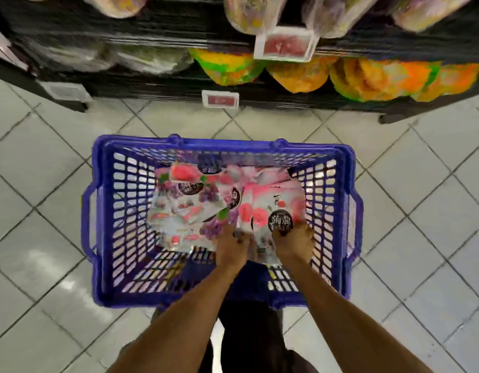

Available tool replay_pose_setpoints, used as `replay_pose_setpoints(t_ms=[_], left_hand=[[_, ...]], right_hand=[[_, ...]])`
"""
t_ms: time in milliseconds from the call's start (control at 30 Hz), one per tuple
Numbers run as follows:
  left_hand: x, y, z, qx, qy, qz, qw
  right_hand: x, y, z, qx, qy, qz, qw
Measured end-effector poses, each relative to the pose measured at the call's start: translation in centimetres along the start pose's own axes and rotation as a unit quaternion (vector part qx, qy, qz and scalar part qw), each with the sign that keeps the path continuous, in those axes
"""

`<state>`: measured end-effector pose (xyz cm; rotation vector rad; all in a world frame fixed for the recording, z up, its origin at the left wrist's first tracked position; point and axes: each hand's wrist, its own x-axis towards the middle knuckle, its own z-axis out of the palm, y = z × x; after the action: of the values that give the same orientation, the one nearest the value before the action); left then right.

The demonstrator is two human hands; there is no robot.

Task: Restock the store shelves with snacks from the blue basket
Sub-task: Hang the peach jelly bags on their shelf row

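A blue plastic basket (pixel 103 200) stands on the tiled floor below me, in front of the shelves. Several pink and purple snack packets lie inside it. Both my hands reach down into its right half. My left hand (pixel 231 244) and my right hand (pixel 294 243) each grip the near edge of a pink peach snack packet (pixel 270 208), which has a dark round label. A purple grape snack packet (pixel 179 205) lies to the left in the basket. The fingertips are hidden under the packet.
Black store shelves (pixel 152 84) run across the top of the view, holding orange-green bags (pixel 367 76), grey-green bags (pixel 141 57) and pale bags on the shelf above. Price tags (pixel 220 99) hang on the shelf edges. Grey floor tiles (pixel 44 170) surround the basket.
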<state>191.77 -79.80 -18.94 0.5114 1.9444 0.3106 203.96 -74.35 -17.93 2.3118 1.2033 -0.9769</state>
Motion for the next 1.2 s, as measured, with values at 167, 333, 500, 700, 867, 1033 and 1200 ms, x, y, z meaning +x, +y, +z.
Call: replay_pose_setpoints(t_ms=[167,333,500,700,867,1033,1200], left_hand=[[0.9,0.5,-1.1,-0.082,-0.069,-0.073,0.992],[-1.3,0.4,-5.5,-0.163,-0.153,-0.102,0.969],[-7.4,3.3,-11.7,-0.203,-0.097,-0.101,0.969],[-18.6,12.8,-23.0,-0.270,-0.014,-0.003,0.963],[-29.8,22.1,-33.0,-0.305,0.034,0.073,0.949],[-39.1,29.2,-42.1,-0.335,0.032,0.209,0.918],[-48.2,35.2,-51.8,-0.312,-0.007,0.350,0.883]], right_hand=[[-0.4,-0.3,-1.0,0.103,0.007,0.004,0.995],[-2.1,-0.1,-5.1,0.301,-0.133,0.064,0.942],[-9.2,-1.4,-11.3,0.481,-0.216,0.049,0.848],[-22.5,-4.6,-22.9,0.552,-0.207,-0.104,0.801],[-35.6,-7.2,-34.1,0.578,-0.140,-0.209,0.776],[-45.5,-10.6,-42.6,0.638,-0.094,-0.275,0.713],[-54.0,-13.9,-50.2,0.656,-0.130,-0.369,0.646]])
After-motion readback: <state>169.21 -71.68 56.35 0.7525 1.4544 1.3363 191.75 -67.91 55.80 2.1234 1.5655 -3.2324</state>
